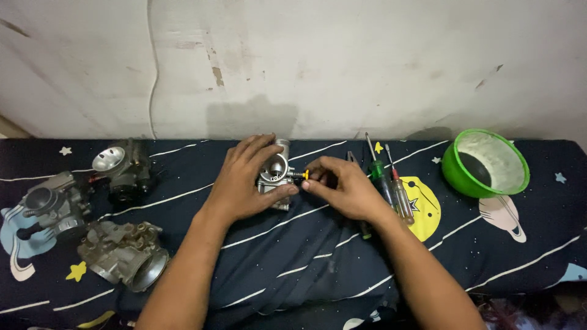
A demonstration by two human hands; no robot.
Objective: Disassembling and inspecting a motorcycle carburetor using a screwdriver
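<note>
A small silver carburetor stands on the dark space-patterned cloth near the wall. My left hand wraps over it from the left, fingers across its top and thumb under its front. My right hand pinches a small yellow-tipped screw that sticks out of the carburetor's right side, beside a short spring. Part of the carburetor body is hidden under my left fingers.
Three more carburetors lie at the left: one at the back, one at the far left, one in front. Screwdrivers with a green handle and a red-clear handle lie right of my hand. A green bowl stands at the right.
</note>
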